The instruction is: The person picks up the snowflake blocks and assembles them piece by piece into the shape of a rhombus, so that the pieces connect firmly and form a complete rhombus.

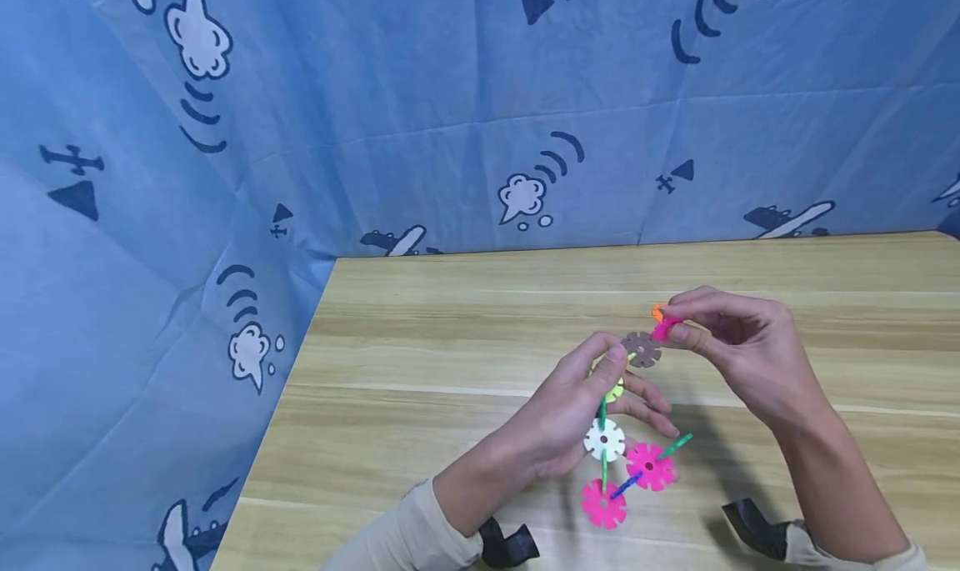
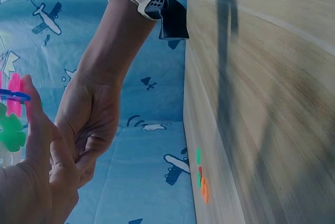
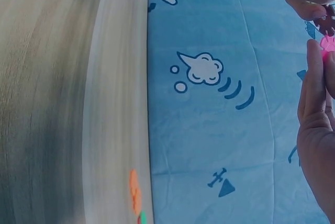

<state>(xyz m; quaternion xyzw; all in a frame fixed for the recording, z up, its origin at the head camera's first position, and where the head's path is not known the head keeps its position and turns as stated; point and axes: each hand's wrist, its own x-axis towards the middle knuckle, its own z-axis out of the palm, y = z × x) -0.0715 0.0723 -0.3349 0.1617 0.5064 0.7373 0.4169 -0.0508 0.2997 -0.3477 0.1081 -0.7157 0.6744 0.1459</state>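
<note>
Bright pink plastic makes up the small notched disc (image 1: 664,330) pinched between thumb and forefinger of the right hand (image 1: 750,356), just at the edge of a brown disc (image 1: 648,343); whether their notches are joined cannot be told. At the brown disc's other side, the left hand (image 1: 558,408) pinches the chain between thumb and forefinger, its other fingers spread behind. From there the chain runs past a yellow disc (image 1: 615,390) to a white disc (image 1: 603,449) between two edge-on green ones, then to a lower pink disc (image 1: 603,517), a blue disc (image 1: 626,485) seen edge-on, another pink disc and a green end disc (image 1: 676,446). An orange piece (image 1: 657,313) shows behind the right fingertips, held or not is unclear. Orange and green pieces (image 2: 204,188) lie on the wooden desk (image 1: 420,346). Beyond hangs a blue printed curtain (image 1: 420,162).
</note>
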